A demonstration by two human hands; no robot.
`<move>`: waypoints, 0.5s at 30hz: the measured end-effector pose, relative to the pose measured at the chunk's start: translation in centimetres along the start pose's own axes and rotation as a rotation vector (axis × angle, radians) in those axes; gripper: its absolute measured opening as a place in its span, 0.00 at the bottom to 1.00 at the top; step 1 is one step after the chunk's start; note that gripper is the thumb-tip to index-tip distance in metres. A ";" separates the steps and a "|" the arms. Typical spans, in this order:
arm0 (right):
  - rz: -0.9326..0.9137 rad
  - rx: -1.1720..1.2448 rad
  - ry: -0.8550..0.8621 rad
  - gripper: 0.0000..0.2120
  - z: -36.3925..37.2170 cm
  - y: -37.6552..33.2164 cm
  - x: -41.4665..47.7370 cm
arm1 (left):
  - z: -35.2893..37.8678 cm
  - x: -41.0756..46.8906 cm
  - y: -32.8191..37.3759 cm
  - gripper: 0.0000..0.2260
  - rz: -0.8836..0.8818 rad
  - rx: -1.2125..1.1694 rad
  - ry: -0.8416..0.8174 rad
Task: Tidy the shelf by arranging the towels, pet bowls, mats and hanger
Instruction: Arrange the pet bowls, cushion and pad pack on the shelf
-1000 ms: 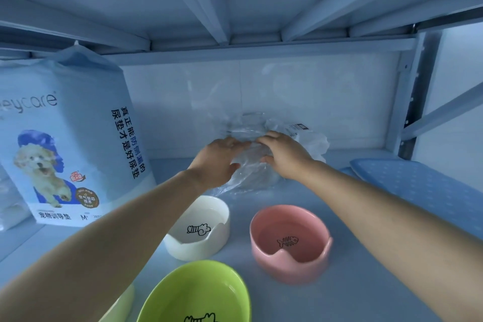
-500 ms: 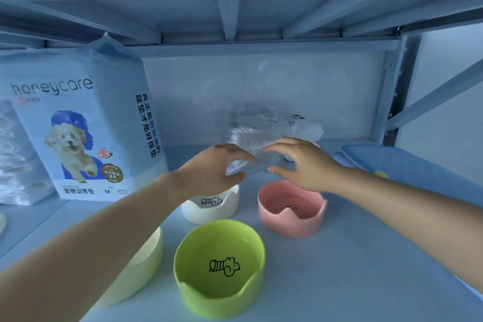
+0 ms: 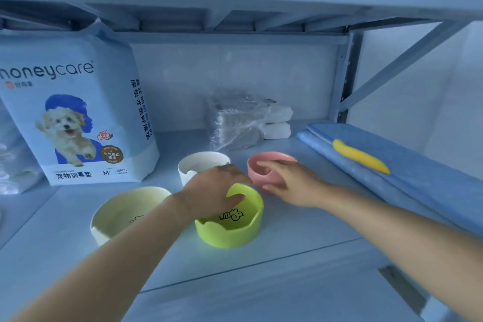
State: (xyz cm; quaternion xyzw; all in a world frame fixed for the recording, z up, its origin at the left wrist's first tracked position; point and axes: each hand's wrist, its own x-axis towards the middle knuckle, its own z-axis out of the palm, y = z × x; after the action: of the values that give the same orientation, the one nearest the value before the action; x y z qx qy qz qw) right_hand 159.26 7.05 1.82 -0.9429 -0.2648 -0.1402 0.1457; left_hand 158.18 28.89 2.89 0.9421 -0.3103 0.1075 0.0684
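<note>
Green bowl gripped by left hand, pink bowl by right hand.

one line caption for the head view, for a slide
Left hand grips the green bowl by its rim, right hand grips the pink bowl, on the shelf.

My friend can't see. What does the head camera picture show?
A person's left hand grips the rim of a green bowl while the right hand grips a pink bowl on a shelf. A white bowl and a pale yellow bowl sit nearby, with a bag of pet pads at left, wrapped towels at the back and a blue mat at right.
</note>
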 end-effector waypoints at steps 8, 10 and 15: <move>0.121 -0.016 0.110 0.25 1.9 -1.2 -2.2 | -0.6 -3.9 1.0 0.09 -0.094 -0.398 0.236; 0.144 0.042 0.187 0.24 2.8 -1.1 -2.9 | -0.4 -5.0 2.2 0.10 -0.100 -0.465 0.261; 0.201 0.072 0.284 0.20 3.4 -0.4 -3.2 | 1.7 -5.5 4.6 0.14 -0.018 -0.363 0.249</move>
State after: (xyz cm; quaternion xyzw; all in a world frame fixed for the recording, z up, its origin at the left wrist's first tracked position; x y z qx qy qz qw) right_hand 157.03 7.05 -2.34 -0.9294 -0.1510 -0.2473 0.2287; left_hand 151.35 28.07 0.20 0.8964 -0.3055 0.1650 0.2755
